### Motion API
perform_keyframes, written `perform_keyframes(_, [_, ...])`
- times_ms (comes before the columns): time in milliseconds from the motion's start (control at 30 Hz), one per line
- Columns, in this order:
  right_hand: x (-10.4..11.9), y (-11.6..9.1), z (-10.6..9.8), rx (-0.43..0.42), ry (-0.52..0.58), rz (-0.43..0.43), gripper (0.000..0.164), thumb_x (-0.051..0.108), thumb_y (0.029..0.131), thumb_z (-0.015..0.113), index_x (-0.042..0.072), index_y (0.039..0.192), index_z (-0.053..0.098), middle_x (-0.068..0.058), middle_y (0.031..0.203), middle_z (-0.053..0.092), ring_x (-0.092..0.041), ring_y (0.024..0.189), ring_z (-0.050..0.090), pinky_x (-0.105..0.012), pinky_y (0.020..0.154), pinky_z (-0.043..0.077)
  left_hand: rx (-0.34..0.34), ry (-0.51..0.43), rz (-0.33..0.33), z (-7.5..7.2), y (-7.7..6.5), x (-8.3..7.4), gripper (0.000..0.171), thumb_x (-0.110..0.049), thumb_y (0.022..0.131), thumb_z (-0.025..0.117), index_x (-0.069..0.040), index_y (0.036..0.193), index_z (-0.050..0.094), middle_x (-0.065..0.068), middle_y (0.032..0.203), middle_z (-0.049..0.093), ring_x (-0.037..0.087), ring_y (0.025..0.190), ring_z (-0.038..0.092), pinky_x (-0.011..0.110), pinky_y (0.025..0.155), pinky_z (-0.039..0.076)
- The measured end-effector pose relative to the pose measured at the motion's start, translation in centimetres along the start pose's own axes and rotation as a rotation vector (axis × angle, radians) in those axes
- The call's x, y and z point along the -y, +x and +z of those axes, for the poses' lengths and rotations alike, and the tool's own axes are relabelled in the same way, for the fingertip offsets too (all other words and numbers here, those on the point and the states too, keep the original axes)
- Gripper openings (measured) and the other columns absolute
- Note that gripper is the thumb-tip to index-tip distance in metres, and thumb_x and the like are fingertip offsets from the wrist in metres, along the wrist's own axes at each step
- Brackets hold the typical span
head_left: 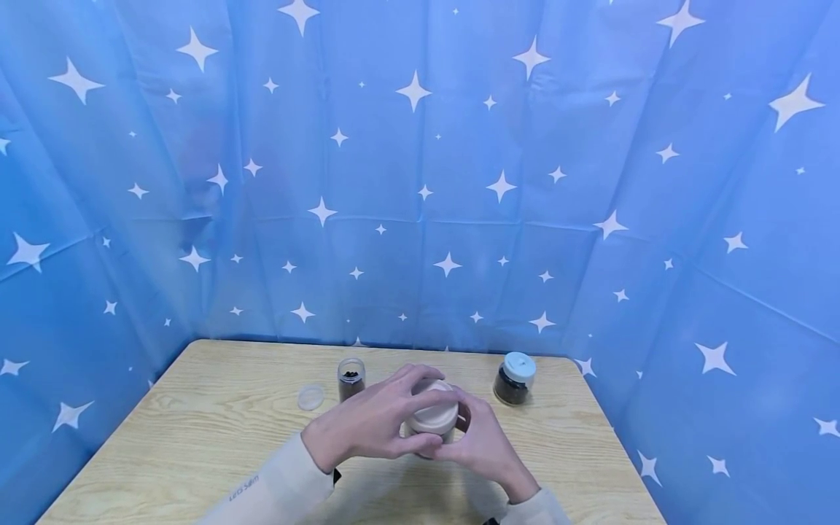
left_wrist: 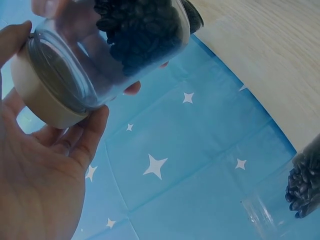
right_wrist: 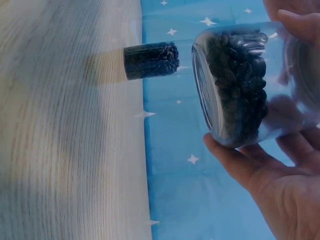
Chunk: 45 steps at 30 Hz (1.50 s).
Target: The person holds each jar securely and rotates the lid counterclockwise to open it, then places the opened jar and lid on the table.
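A clear jar (right_wrist: 237,82) partly filled with dark coffee beans (left_wrist: 145,37) is between both hands, capped with a cream-coloured lid (head_left: 434,414). My left hand (head_left: 374,419) reaches over from the left and grips that lid, thumb on one side and fingers on the other, as the left wrist view shows the lid (left_wrist: 42,92) in its grasp. Lower down, my right hand (head_left: 484,445) holds the jar's glass body from the right. Whether the jar's base touches the table cannot be told.
Behind the left hand stands an uncapped clear jar (head_left: 351,378) of dark beans. A round translucent lid (head_left: 311,397) lies to its left on the wooden table (head_left: 216,408). At the back right is a jar with a light-blue lid (head_left: 518,367). Star-patterned curtains surround the table.
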State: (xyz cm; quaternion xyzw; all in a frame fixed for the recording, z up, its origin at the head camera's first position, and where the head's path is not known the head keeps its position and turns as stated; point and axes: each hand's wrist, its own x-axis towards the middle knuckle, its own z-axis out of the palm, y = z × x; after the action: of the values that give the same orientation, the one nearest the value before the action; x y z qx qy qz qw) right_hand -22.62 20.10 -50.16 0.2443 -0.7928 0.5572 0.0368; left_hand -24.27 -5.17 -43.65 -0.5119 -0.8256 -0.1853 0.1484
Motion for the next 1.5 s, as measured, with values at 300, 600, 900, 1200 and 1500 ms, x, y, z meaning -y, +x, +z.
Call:
perform_keyframes(300, [0.2,-0.2,0.1,-0.028,0.01,0.002,0.073,0.016,0.082,0.106,0.017,0.146,0.072,-0.009,0.135,0.079,-0.012,0.122,0.078,-0.029,0.108,0.066,-0.106,0.01,-0.053,0.6,0.5,-0.9,0.064,-0.055,0.104,0.086,-0.033,0.161,0.066,0.013,0.15,0.064,0.024,0.126,0.071,0.028,0.089,0.067])
perform_keyframes(600, [0.2,-0.1,0.0,-0.028,0.025,0.009,0.076,0.017,0.084,0.106,0.021,0.151,0.071,-0.009,0.142,0.079,-0.013,0.127,0.077,-0.029,0.109,0.065,-0.162,0.072,-0.155,1.1,1.1,-1.9,0.068,-0.059,0.099,0.091,-0.031,0.156,0.069,0.008,0.135,0.063,0.017,0.11,0.065,0.025,0.081,0.064])
perform_keyframes(900, [0.4,-0.1,-0.1,-0.03,0.024,0.003,0.077,0.017,0.084,0.105,0.018,0.153,0.07,-0.01,0.14,0.079,-0.012,0.126,0.077,-0.029,0.108,0.066,-0.173,0.092,-0.174,1.1,1.3,-2.2,0.072,-0.062,0.097,0.091,-0.029,0.157,0.069,0.005,0.133,0.063,0.015,0.108,0.064,0.026,0.083,0.064])
perform_keyframes(1200, [0.4,-0.1,-0.2,-0.03,0.039,-0.024,0.078,0.015,0.084,0.105,0.013,0.154,0.069,-0.011,0.141,0.08,-0.011,0.125,0.077,-0.029,0.108,0.066,-0.184,0.157,-0.162,1.2,1.4,-2.1,0.081,-0.068,0.097,0.088,-0.029,0.164,0.064,0.003,0.132,0.065,0.015,0.105,0.066,0.031,0.087,0.063])
perform_keyframes(1500, [0.4,-0.1,-0.1,-0.02,0.021,-0.013,0.077,0.018,0.084,0.105,0.016,0.153,0.07,-0.009,0.142,0.078,-0.013,0.128,0.077,-0.029,0.11,0.065,-0.144,0.234,-0.169,1.1,1.3,-2.0,0.082,-0.076,0.097,0.082,-0.034,0.165,0.063,0.001,0.14,0.067,0.016,0.108,0.069,0.034,0.085,0.06])
